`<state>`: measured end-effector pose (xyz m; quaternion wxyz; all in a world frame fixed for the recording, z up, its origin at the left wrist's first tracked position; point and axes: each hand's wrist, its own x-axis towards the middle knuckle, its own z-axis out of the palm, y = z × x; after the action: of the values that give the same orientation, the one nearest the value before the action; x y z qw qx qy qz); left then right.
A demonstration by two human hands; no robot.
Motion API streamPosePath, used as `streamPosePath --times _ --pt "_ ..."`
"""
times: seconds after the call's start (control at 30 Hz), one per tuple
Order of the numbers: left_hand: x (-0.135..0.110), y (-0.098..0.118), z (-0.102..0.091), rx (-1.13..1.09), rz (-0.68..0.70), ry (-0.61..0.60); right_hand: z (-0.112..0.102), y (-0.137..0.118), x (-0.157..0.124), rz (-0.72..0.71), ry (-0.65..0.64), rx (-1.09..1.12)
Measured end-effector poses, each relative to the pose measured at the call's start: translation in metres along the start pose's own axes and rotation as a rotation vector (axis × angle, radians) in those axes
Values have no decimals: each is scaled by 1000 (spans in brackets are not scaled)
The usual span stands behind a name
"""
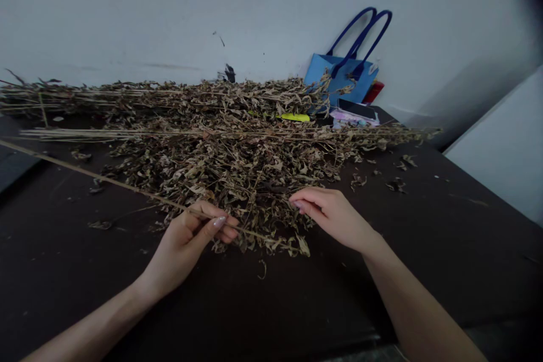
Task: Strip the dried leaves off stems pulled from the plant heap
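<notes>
A long, thin dried plant stem [127, 187] slants from the left edge down toward the middle, with a few curled leaves at its right end. My left hand [193, 232] pinches this stem between thumb and fingers, above the near side of the leaf heap. Over the heap's right part, my right hand [328, 215] is closed, thumb against curled fingers; whatever it may hold is hidden. Beneath and beyond both hands spreads a heap of brown dried leaves [237, 164].
Bundled dried stalks [169, 96] lie along the wall, more stalks [76, 134] in front. A blue bag [318, 70] with dark handles stands at the back right, beside a phone [357, 108] and a yellow object [296, 117]. Loose leaf bits [396, 185] dot the dark table [458, 249].
</notes>
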<state>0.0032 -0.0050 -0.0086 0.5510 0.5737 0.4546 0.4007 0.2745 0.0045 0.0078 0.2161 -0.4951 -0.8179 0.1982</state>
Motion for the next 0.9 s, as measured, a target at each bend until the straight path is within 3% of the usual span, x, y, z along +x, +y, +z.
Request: streamPosePath --times 0.13,0.3,0.5,0.6,0.77,0.9 --pt "1 -2 -5 19 19 19 5 4 1 -2 -21 6" --pt "3 -2 -6 -37 22 22 7 10 2 47 60 -41" --pt "5 1 -7 -37 -3 35 3 12 2 141 1 -237" --pt "6 1 -7 -57 5 32 -3 16 -1 184 -77 -236" --pt "7 -1 -9 -33 16 21 -11 23 -4 126 -381 -39" --pt "8 0 -12 -3 41 45 -8 22 1 84 -194 -88"
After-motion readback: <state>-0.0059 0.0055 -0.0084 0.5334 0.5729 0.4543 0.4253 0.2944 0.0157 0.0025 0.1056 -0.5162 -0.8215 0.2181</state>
